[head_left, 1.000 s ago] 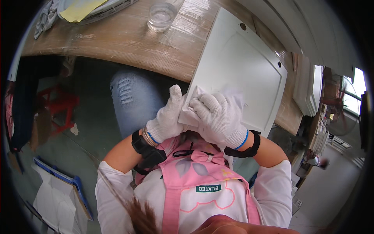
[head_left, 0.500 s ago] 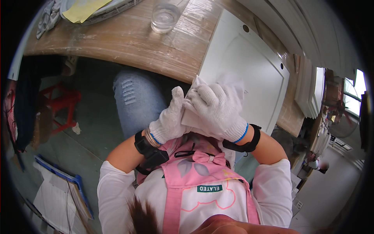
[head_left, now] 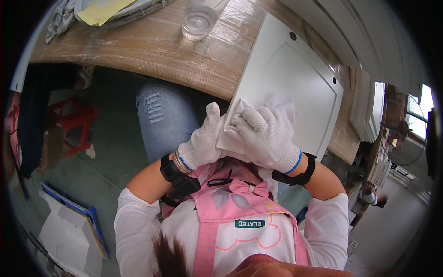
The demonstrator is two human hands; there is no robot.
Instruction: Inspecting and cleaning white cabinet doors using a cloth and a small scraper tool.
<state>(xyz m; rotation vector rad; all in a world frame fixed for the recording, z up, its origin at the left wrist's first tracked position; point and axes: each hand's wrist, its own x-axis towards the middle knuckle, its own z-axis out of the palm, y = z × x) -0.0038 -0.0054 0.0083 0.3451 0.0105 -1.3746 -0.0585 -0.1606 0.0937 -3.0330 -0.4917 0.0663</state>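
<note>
A white panelled cabinet door (head_left: 295, 78) lies on the wooden workbench (head_left: 152, 51) and overhangs its near edge toward me. My left hand (head_left: 203, 141), in a white knit glove, grips the door's near corner from the left side. In the same kind of glove, my right hand (head_left: 267, 134) presses a white cloth (head_left: 281, 104) flat on the door's near corner, fingers curled over it. The two hands sit close together, almost touching. The door's corner itself is hidden under them.
A clear glass (head_left: 198, 21) with water stands on the bench at the far side, next to a yellow sheet (head_left: 99, 9) and a grey rag (head_left: 62, 16). More white panels (head_left: 369, 111) are stacked at the right. A red stool (head_left: 69, 120) stands below left.
My right hand has slid the cloth up and to the right over the door's corner. The left hand has kept its hold on the edge.
</note>
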